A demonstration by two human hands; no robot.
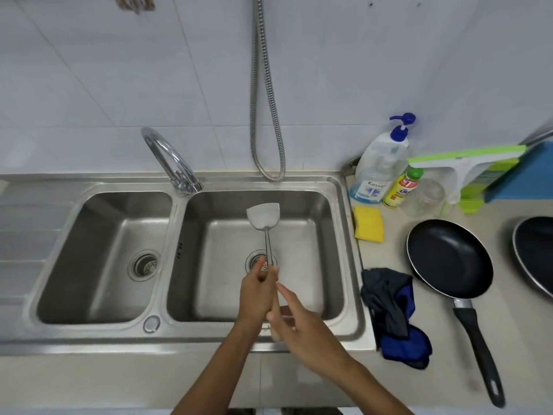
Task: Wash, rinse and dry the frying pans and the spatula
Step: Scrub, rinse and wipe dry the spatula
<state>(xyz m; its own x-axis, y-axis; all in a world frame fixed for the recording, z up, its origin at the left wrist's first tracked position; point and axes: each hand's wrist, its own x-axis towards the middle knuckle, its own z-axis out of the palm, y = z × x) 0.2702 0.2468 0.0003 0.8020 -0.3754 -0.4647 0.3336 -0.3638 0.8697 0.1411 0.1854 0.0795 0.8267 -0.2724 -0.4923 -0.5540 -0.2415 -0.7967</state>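
Observation:
A steel spatula (264,217) is held over the right sink basin (329,235), blade up and away from me. My left hand (256,295) is closed around its handle. My right hand (302,322) is just beside it, fingers stretched out and touching the lower part of the handle. A black frying pan (449,259) lies on the counter to the right, its handle pointing toward me. A second dark pan (535,256) shows partly at the right edge.
A tap (170,158) stands between the basins, with a metal hose (266,115) hanging on the wall. A yellow sponge (368,223), a dark blue cloth (392,313), soap bottles (380,166), a glass jar (426,197) and a green squeegee (460,166) sit on the right counter.

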